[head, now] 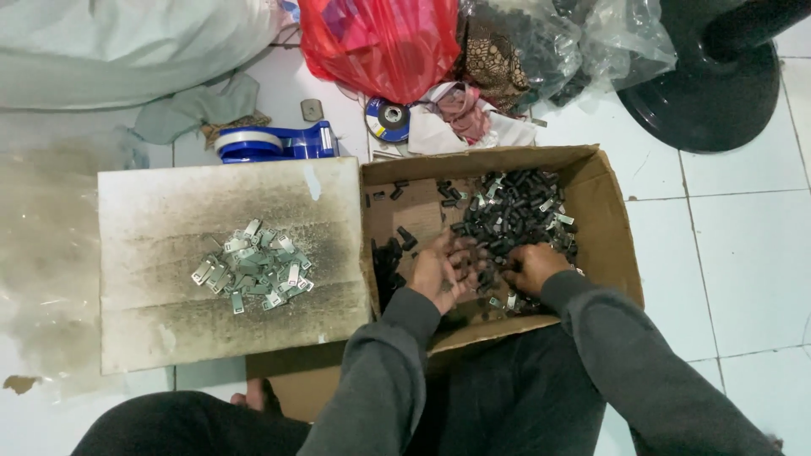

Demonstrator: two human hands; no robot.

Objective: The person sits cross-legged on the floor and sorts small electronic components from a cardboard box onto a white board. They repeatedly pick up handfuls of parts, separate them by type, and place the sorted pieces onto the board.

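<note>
Open brown cardboard box [601, 221] on the tiled floor, long axis left to right, heap of small black and silver metal clips [507, 215] toward its far right corner, pieces pointing every way, left hand [439, 268] and right hand [532, 266] both curled into the heap's near edge, grip contents cannot tell, sorted silver clips [252, 266] mid cardboard sheet [169, 329] beside.

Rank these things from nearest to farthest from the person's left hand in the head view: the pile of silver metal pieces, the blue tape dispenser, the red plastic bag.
From the left hand:
1. Pile of silver metal pieces, to its left on the stained cardboard sheet.
2. Blue tape dispenser, farther up and left, on the floor.
3. Red plastic bag, at the top, beyond the box.
</note>
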